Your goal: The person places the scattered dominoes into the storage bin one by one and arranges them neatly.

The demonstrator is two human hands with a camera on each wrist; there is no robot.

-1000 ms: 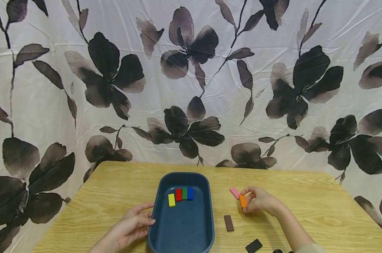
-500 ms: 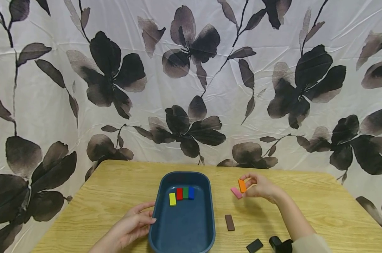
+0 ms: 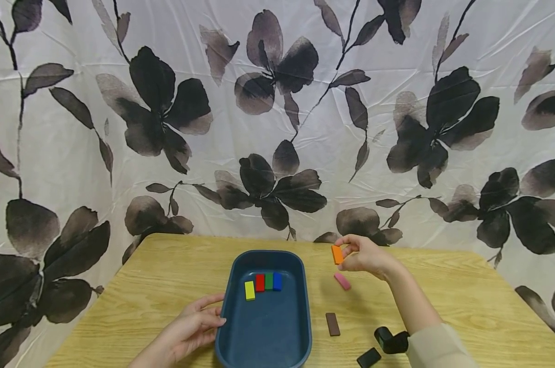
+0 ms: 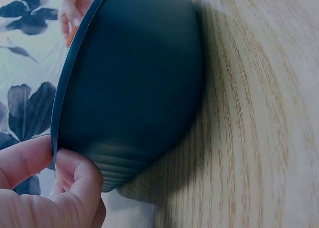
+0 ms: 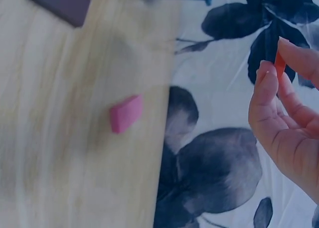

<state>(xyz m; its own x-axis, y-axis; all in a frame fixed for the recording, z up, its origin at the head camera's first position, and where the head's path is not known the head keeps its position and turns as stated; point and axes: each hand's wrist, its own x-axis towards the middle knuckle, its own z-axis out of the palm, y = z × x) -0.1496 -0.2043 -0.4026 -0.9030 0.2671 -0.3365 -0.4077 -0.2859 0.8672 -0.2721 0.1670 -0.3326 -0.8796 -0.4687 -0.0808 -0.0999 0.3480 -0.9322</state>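
Note:
My right hand [image 3: 367, 258] pinches an orange block [image 3: 337, 254] between thumb and fingertips, held up above the table's far part, right of the blue tray [image 3: 263, 341]. In the right wrist view only a thin orange sliver shows between the fingers. At the tray's left side, my left hand [image 3: 190, 329] holds the rim between thumb and finger. Inside the tray, red [image 3: 259, 282], green [image 3: 269, 281] and blue [image 3: 277, 281] blocks stand side by side, with a yellow block [image 3: 250, 290] just left and nearer. A pink block [image 3: 342, 281] lies below my right hand.
A brown block [image 3: 332, 324] lies right of the tray, and a black block [image 3: 368, 357] sits nearer the front. Black gear [image 3: 391, 341] shows beside the right sleeve. Behind the wooden table [image 3: 181, 266] hangs a floral cloth [image 3: 222, 122].
My right hand has lifted the orange block from beside the pink block and carried it away from me and a little left. The left hand stays on the tray.

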